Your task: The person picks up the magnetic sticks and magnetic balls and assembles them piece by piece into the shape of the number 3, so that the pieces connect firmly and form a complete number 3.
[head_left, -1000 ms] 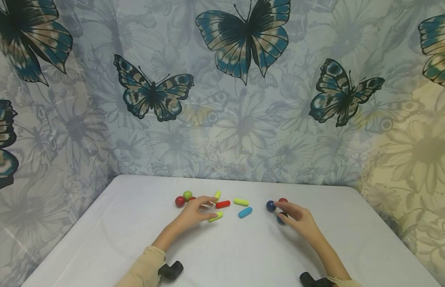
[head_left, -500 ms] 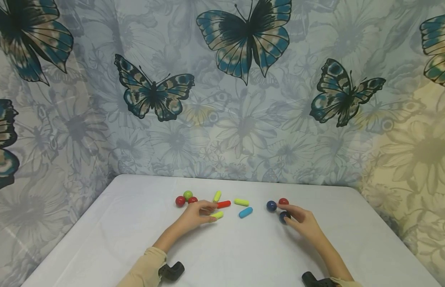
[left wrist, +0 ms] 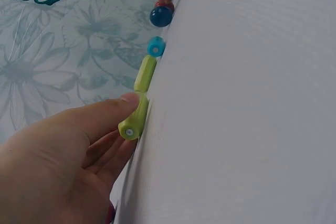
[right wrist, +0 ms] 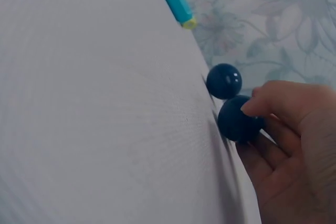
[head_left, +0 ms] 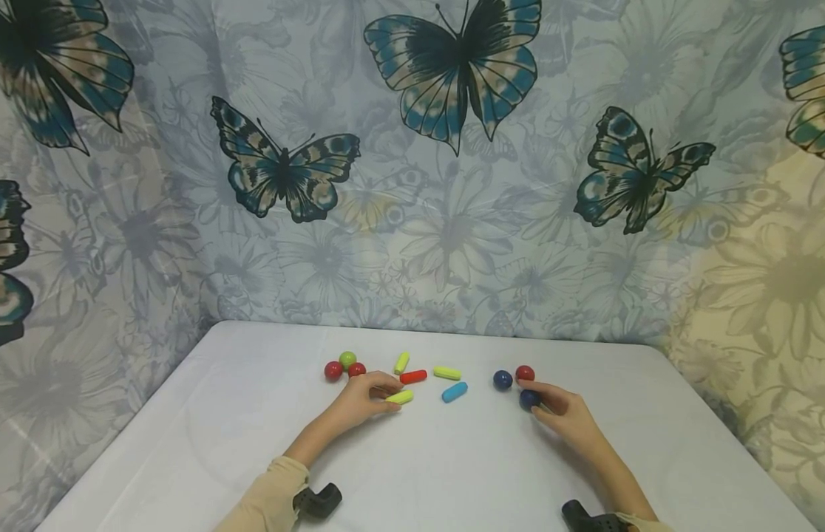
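"What do we see at the back?"

"We have a butterfly-print backdrop [head_left: 452,244], with the white table [head_left: 446,465] in front."

"And the hands?"

"We see the right hand [head_left: 567,414] gripping the nearer blue ball [head_left: 528,400] and the left hand [head_left: 364,394] pinching the nearest yellow-green stick [head_left: 402,397], both with thumb and fingers; we can't tell if either is lifted."

"Other balls?"

"Just beyond ours, a second blue ball [head_left: 502,380] and a red ball [head_left: 525,373]."

"Smaller things?"

"We spot a blue stick [head_left: 455,391] and a red stick [head_left: 413,377] between the hands."
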`<control>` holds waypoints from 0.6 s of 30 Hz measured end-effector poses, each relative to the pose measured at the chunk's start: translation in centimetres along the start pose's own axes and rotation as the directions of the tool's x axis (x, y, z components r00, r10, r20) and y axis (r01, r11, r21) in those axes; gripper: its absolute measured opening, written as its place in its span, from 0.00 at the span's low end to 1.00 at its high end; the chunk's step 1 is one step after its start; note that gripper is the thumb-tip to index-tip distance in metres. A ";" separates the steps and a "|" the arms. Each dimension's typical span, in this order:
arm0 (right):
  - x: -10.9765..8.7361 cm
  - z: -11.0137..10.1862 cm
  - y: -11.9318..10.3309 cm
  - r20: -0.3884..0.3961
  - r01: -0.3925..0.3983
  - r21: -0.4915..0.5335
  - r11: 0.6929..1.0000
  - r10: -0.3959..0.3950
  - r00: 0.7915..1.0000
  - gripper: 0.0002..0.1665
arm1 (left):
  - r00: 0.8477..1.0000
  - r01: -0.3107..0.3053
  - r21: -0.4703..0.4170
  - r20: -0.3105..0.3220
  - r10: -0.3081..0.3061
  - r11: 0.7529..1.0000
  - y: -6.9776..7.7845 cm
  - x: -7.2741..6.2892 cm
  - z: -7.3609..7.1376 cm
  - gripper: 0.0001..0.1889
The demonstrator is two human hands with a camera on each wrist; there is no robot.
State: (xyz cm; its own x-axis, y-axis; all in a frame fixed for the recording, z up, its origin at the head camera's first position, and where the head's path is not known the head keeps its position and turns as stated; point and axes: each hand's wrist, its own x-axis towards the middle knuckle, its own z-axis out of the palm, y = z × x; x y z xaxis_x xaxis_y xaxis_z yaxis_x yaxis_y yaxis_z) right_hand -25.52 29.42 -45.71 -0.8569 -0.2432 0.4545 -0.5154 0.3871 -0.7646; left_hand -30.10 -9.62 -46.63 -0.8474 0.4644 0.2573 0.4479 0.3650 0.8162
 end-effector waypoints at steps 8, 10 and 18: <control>0.0 0.0 0.2 -0.027 -0.027 -0.026 0.999 0.027 0.999 0.23 | 1.000 -0.001 -0.050 0.001 0.001 0.999 -0.3 0.0 0.0 0.17; -0.1 0.0 0.2 -0.035 -0.038 -0.026 0.999 0.038 0.999 0.23 | 1.000 0.005 -0.048 0.003 -0.005 0.999 -0.4 0.0 0.1 0.16; -0.2 0.0 0.2 -0.039 -0.052 0.018 0.998 0.053 0.998 0.23 | 1.000 0.007 -0.005 0.002 -0.006 1.000 -0.3 0.1 0.1 0.15</control>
State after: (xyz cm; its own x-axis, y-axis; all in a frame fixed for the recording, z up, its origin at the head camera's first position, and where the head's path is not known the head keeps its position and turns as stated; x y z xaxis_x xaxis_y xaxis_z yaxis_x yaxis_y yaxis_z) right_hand -25.44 29.54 -46.00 -0.8827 -0.1873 0.4311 -0.4697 0.3830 -0.7954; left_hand -30.31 -9.59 -46.85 -0.8496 0.4640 0.2508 0.4410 0.3642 0.8203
